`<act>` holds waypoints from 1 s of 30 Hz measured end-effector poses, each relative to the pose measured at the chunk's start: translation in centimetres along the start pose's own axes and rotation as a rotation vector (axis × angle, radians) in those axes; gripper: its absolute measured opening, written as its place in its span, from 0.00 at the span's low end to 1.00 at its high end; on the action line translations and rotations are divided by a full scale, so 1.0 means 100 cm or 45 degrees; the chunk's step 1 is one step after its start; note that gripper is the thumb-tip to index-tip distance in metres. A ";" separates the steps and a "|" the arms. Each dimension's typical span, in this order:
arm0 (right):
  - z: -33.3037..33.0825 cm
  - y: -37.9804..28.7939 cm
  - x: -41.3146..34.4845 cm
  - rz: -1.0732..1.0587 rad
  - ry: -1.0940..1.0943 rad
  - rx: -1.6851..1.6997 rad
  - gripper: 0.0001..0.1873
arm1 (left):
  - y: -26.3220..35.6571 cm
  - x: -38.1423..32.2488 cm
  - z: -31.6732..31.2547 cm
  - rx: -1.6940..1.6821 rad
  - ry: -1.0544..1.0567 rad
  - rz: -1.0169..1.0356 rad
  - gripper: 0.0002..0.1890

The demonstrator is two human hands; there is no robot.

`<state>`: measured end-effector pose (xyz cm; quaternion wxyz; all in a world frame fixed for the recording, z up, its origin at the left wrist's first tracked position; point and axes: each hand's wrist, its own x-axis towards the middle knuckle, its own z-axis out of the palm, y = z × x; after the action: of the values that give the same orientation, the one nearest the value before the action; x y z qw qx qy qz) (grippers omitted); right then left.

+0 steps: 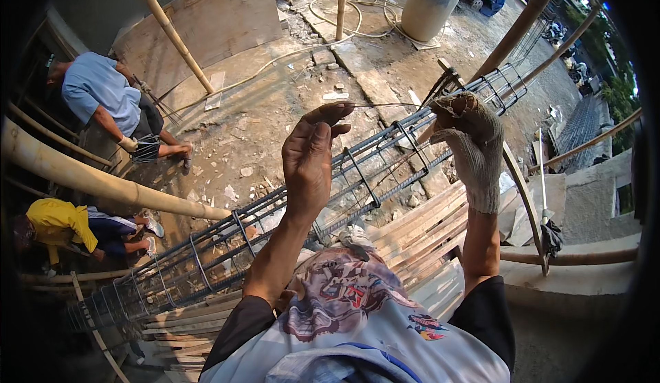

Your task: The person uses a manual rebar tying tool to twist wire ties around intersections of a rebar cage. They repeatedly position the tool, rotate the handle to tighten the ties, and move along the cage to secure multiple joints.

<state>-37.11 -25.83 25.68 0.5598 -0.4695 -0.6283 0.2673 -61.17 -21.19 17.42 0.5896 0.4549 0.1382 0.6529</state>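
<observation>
A long rebar cage [361,176] of ribbed steel bars and square stirrups runs diagonally across the view in front of me. Above it, my bare left hand [312,161] pinches one end of a thin tie wire [389,104] between thumb and fingers. The wire stretches nearly level to my right hand [472,135], which wears a worn knitted glove with frayed fingers and is closed on the other end. Behind the right hand, a bundle of dark wires [444,81] hangs at the cage. Whether the wire touches the cage cannot be told.
Wooden planks [423,223] lie below the cage. Bamboo poles [118,176] cross at left and upper right. One person in blue [105,86] holds stirrups; another in yellow [64,223] crouches lower left. Rubble, a hose [268,66] and a plastic drum [430,6] are on the ground.
</observation>
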 end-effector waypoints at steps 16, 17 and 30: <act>-0.083 -0.005 0.081 0.022 -0.832 -0.421 0.12 | 0.013 0.002 -0.015 -0.143 -0.423 -0.717 0.29; -0.088 -0.009 0.080 0.096 -0.877 -0.449 0.11 | 0.015 0.000 -0.017 -0.089 -0.451 -0.824 0.29; -0.135 0.034 -0.028 0.529 -0.728 -0.295 0.18 | -0.024 -0.028 0.004 0.691 -0.774 -0.902 0.16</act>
<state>-23.45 -29.47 24.53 0.2386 -0.5538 -0.6766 0.4226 -59.65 -23.17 14.71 0.6486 0.6848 0.2701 0.1938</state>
